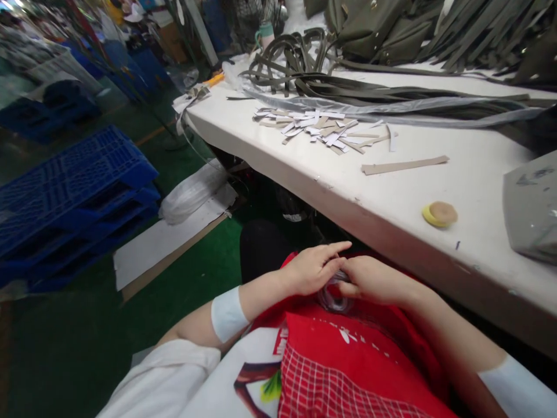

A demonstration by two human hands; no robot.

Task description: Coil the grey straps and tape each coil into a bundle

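My left hand and my right hand meet over my lap, in front of a red apron. Between and under them shows a small coil of clear, shiny material. The fingers of my right hand curl round its upper part. My left hand touches it too, its index finger stretched out and its thumb bent in against the other hand. What lies deeper between the palms is hidden.
A white table bears dark straps, paper strips, one long strip, a yellow tape roll and olive bags. Blue pallets and flat cardboard with a clear bundle lie on the green floor.
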